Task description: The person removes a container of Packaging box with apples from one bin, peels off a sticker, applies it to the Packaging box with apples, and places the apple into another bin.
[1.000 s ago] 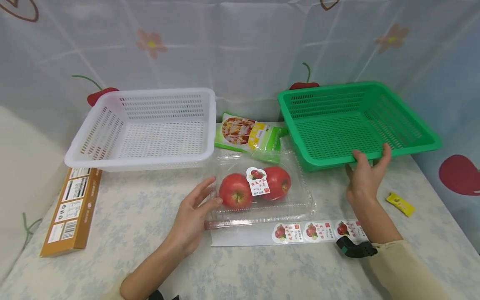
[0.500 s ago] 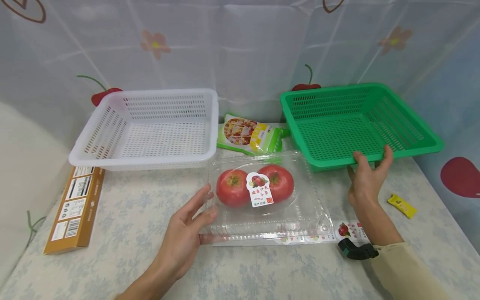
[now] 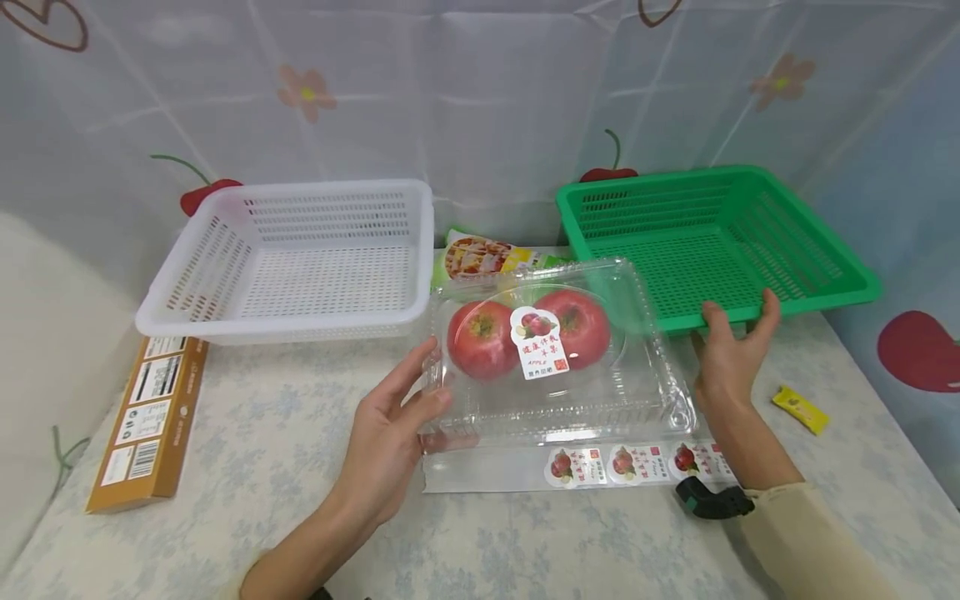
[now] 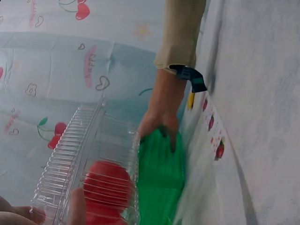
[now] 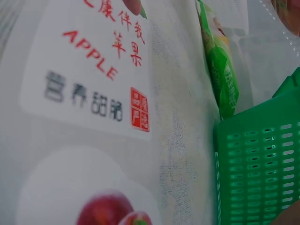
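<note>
The left hand grips the near left corner of the clear clamshell box, thumb on top and fingers curled against its side. The box is raised off the bench and tilted toward the camera. Its far right corner overlaps the near left edge of the green basket; whether they touch cannot be told. Inside the box lie two red apples side by side, with an apple sticker on the lid between them. In the left wrist view the ribbed lid of the box stands just above the fingers, one apple showing red through it.

The right hand holds the near rim of the green basket, thumb and fingers curled over the edge. It lies just to the right of the box and does not touch it.

A strip of apple stickers lies flat on the bench below the box. A snack packet lies behind the box, partly hidden by it. A white basket stands to the left, well apart from the green one. A brown carton lies at the left edge of the bench. A small yellow wrapper lies to the right of the right hand.
</note>
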The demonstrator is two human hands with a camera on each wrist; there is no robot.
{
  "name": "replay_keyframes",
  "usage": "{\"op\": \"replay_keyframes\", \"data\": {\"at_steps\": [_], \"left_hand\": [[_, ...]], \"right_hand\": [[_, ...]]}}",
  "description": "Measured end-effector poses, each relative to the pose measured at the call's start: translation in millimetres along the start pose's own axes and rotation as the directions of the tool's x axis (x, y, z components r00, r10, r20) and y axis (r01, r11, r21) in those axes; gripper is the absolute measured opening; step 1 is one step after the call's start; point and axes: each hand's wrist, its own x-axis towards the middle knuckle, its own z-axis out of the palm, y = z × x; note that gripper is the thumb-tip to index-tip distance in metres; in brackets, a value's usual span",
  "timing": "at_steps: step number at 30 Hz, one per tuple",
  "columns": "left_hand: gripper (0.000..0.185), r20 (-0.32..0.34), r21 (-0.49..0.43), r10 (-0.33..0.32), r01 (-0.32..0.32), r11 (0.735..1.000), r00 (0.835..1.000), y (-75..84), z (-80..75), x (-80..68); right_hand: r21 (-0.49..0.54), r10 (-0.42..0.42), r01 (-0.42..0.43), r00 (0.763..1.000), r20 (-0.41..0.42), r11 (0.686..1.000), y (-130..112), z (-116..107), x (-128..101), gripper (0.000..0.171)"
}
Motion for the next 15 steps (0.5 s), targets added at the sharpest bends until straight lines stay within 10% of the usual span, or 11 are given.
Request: {"op": "replay_keyframes", "data": {"at_steps": [15], "left_hand": [[0.058, 0.016, -0.027, 0.152, -0.152, 0.988, 0.988, 8.0, 83.0, 85.1]], "right_hand": [[0.008, -0.149, 0.149, 0.989, 0.002, 0.989, 8.9, 2.2, -0.2, 0.065]]}}
